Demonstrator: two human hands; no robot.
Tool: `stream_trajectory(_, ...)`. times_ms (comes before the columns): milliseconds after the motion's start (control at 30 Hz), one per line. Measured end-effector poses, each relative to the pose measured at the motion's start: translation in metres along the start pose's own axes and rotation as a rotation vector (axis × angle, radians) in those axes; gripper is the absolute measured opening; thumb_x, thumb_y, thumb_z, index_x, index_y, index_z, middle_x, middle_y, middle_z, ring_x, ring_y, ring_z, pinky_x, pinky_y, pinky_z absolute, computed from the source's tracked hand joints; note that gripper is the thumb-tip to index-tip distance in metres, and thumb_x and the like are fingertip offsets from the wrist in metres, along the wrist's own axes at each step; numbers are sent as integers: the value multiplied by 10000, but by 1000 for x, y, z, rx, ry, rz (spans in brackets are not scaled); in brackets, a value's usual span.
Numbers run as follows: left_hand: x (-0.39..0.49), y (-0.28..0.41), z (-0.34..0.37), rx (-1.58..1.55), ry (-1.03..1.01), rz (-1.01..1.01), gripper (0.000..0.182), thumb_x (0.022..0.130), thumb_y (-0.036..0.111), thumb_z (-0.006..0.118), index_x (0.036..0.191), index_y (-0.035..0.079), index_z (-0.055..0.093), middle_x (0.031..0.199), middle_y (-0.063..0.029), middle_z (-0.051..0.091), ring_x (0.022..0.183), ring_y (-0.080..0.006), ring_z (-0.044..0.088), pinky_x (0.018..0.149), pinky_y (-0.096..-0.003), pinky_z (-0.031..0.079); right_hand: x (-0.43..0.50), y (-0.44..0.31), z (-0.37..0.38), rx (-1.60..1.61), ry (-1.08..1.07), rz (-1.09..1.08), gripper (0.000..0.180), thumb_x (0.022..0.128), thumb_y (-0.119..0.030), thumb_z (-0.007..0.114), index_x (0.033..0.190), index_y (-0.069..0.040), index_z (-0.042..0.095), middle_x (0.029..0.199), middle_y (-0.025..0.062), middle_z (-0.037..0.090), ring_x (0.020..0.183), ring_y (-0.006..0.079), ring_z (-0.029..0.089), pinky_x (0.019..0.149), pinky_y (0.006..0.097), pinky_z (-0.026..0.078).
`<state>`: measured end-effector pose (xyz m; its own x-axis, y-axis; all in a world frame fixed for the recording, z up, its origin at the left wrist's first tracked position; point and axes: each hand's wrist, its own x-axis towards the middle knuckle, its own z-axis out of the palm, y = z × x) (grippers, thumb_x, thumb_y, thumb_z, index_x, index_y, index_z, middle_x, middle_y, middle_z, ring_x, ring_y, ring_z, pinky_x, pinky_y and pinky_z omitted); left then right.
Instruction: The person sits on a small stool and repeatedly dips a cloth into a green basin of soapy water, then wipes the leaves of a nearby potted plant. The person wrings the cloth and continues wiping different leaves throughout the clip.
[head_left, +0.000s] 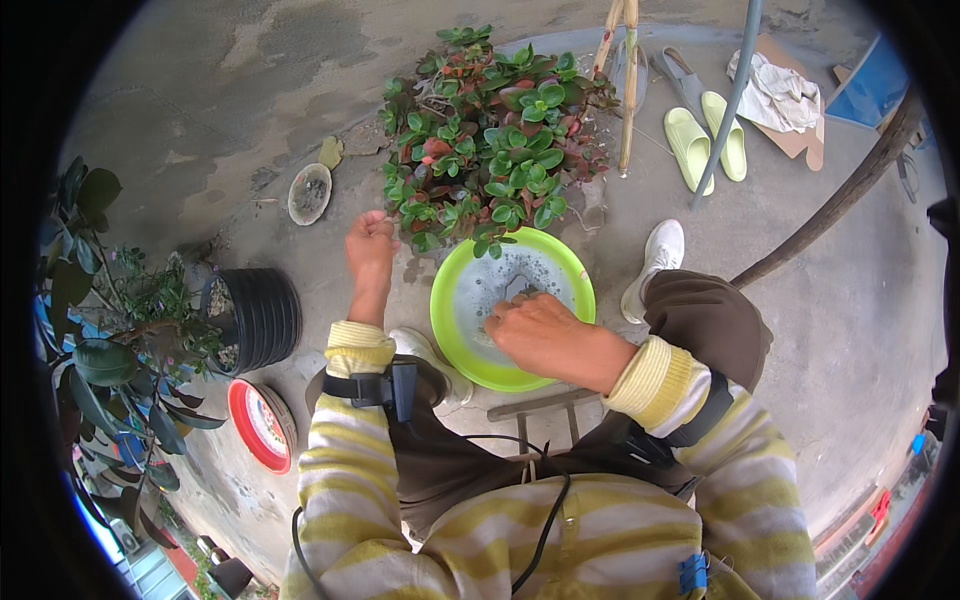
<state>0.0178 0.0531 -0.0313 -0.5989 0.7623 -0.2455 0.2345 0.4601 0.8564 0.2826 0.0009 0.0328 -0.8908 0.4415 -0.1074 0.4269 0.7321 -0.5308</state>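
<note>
A lime-green plastic basin (444, 341) stands on the ground between my feet, holding cloudy, bubbly water (541, 264). My right hand (536, 330) reaches over it with fingers curled down at the water; its fingertips are hidden, and I cannot tell whether they hold anything. A bushy succulent with green and reddish leaves (517, 142) grows just beyond, some of its lower leaves overhanging the basin's far rim. My left hand (371, 244) is raised at the plant's left edge, fingers bent inward. Whether anything is pinched in it I cannot tell.
To the left are a ribbed black pot (262, 319), a red patterned basin (259, 427) and a small bowl (310, 195). Pale green slippers (688, 146), a grey pole (731, 112) and a slanting wooden pole (832, 195) are at right. A wooden stool bar (536, 405) lies between my legs.
</note>
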Motion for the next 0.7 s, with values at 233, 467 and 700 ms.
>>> stream_trajectory(233, -26, 74, 64, 114, -242, 462, 173, 804, 98, 652, 945, 2, 623, 850, -52, 625, 673, -117, 576, 641, -257, 473, -19, 0, -11, 17, 104, 12, 156, 711, -21, 537, 843, 26, 605, 834, 164, 604, 791, 301, 628, 648, 388, 498)
stream_trajectory(467, -33, 94, 135, 706, -183, 397, 285, 737, 287, 725, 820, 60, 574, 835, -123, 649, 790, -333, 615, 708, -421, 461, -36, 7, -21, 4, 128, 51, 143, 711, -31, 549, 826, 9, 625, 841, 149, 624, 788, 284, 631, 662, 380, 496)
stream_trajectory(700, -24, 96, 153, 745, -147, 438, 371, 683, 420, 737, 806, 84, 639, 804, -115, 663, 803, -319, 626, 711, -412, 449, -47, 7, -22, -3, 92, 96, 144, 717, -50, 564, 829, -14, 647, 825, 136, 636, 782, 273, 635, 657, 363, 503)
